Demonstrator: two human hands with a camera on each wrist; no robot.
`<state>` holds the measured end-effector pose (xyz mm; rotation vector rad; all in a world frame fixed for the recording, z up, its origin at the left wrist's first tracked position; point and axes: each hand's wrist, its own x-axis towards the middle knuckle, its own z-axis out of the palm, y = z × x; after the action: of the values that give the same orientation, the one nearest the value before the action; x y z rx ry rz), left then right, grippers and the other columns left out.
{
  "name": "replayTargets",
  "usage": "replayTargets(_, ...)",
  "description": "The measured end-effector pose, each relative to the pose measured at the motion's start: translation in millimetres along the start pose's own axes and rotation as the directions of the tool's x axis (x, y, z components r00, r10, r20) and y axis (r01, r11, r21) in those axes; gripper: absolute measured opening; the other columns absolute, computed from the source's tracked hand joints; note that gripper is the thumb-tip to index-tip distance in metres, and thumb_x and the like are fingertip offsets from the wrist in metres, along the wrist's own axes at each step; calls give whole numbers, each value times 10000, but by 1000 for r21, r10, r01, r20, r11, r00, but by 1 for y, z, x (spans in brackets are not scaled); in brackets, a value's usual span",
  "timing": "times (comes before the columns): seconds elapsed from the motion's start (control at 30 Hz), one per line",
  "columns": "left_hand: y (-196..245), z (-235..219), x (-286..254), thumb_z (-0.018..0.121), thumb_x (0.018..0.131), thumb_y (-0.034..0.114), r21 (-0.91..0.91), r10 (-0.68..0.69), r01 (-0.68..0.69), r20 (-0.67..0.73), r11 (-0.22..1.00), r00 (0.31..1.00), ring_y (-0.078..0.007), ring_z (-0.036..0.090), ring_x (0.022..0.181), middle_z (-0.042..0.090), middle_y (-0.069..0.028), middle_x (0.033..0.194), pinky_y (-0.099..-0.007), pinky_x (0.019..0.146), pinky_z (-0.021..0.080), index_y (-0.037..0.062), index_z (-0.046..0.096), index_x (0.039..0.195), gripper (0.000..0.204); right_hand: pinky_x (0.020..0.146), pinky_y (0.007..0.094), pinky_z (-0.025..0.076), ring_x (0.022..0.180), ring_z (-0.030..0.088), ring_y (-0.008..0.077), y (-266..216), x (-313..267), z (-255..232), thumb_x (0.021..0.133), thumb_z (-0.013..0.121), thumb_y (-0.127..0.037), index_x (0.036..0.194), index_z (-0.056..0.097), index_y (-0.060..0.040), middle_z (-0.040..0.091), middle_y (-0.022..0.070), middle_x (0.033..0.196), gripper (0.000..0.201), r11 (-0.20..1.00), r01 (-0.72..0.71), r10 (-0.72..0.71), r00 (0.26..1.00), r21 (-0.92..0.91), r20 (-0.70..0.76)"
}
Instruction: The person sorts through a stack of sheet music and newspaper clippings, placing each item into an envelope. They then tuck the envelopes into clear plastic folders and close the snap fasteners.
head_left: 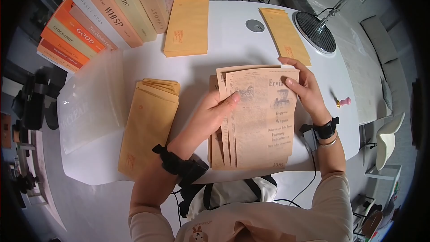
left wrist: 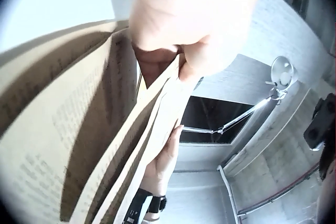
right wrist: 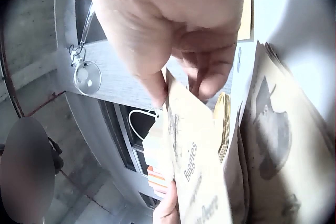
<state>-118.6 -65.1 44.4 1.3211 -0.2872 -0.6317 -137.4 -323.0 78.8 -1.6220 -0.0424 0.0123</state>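
Note:
Several printed, newspaper-like brown sheets (head_left: 260, 121) are held up over the table's front part, their edges slightly fanned. The left hand (head_left: 210, 116) pinches their left side, thumb on the front sheet and the other fingers behind. At the upper right, the right hand (head_left: 307, 87) has its thumb on the front sheet's edge and its fingers at the back. In the left wrist view, some sheets (left wrist: 147, 124) are gripped by the left hand (left wrist: 184, 29) while others hang apart beside them. The right wrist view shows the right hand (right wrist: 178, 35) pinching a sheet corner (right wrist: 194, 150), with further sheets (right wrist: 283, 134) separate from it.
Brown envelopes lie in stacks at the left (head_left: 150, 125), back (head_left: 187, 27) and right (head_left: 284, 33). Books (head_left: 107, 9) stand at the back left above a translucent plastic bag (head_left: 92, 103). A round dark lamp base (head_left: 315, 31) and a pink-handled stamp (head_left: 344, 102) are at the right.

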Motion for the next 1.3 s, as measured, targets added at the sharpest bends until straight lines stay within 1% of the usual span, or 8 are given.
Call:
replayTargets(0.2, -2, -1, 2, 531, 971, 220, -129, 98, -107, -75, 986, 992, -49, 548, 878, 624, -20, 969, -226, 768, 460, -47, 593, 1103, 304, 819, 250, 484, 881, 618, 111, 9, -3, -6, 834, 712, -143, 1101, 635, 14, 680, 89, 996, 319, 976, -117, 165, 949, -184, 269)
replayTargets(0.33, 3, -5, -2, 521, 970, 187, 80, -25, 24, 12, 997, 1000, -81, 584, 921, 633, -55, 1028, -235, 810, 475, -44, 567, 1151, 297, 774, 247, 504, 847, 627, 99, 11, -4, -6, 837, 709, -129, 1069, 645, 27, 692, 85, 966, 288, 992, -106, 115, 986, -75, 124)
replayTargets(0.43, 2, -1, -2, 537, 960, 174, 68, -7, 2, 79, 998, 997, -80, 589, 897, 636, -58, 1023, -233, 790, 482, -41, 568, 1147, 287, 763, 250, 512, 842, 633, 102, 7, -3, -7, 832, 710, -115, 1064, 642, 31, 692, 86, 965, 282, 995, -90, 94, 990, -41, 107)
replayTargets(0.63, 9, 7, -3, 586, 933, 154, -162, 25, -32, -42, 986, 999, -84, 593, 884, 644, -60, 1015, -237, 777, 489, -46, 588, 1115, 270, 814, 266, 503, 927, 622, 131, 8, -7, -4, 792, 735, -82, 1153, 571, 27, 661, 101, 1063, 411, 1000, -16, 19, 986, -17, 167)
replayTargets(0.83, -7, -5, 3, 592, 929, 154, 221, -34, 30, 18, 975, 999, -67, 582, 839, 648, -42, 967, -241, 745, 488, -46, 609, 1069, 245, 843, 270, 491, 982, 603, 142, 9, -9, 4, 786, 719, -48, 1191, 517, 27, 636, 104, 1099, 459, 998, -14, 22, 993, -67, 119)
replayTargets(1.03, -1, 12, -1, 579, 934, 130, -146, 82, -87, -43, 985, 996, -76, 581, 832, 645, -31, 968, -251, 748, 489, -42, 601, 1104, 243, 851, 274, 487, 994, 597, 145, 6, -8, 10, 806, 675, -16, 1184, 517, 20, 631, 101, 1106, 411, 998, -15, 10, 997, 61, 81)
replayTargets(1.13, -1, 4, -1, 548, 923, 46, -56, 38, -41, -38, 998, 999, -102, 587, 944, 646, -61, 1051, -248, 837, 467, -24, 612, 1116, 215, 863, 279, 489, 1003, 597, 147, 8, -5, 2, 817, 647, -16, 1160, 548, 4, 627, 111, 1119, 358, 993, -9, -9, 989, 114, 150)
replayTargets(1.3, -2, -7, 0, 470, 873, -85, -49, 199, -196, 73, 979, 977, -95, 589, 800, 646, -38, 867, -226, 730, 469, -9, 664, 894, 209, 874, 274, 498, 1012, 608, 166, 16, -3, -9, 859, 592, -81, 1131, 594, -23, 621, 122, 1132, 278, 957, -79, 13, 973, 278, 232)
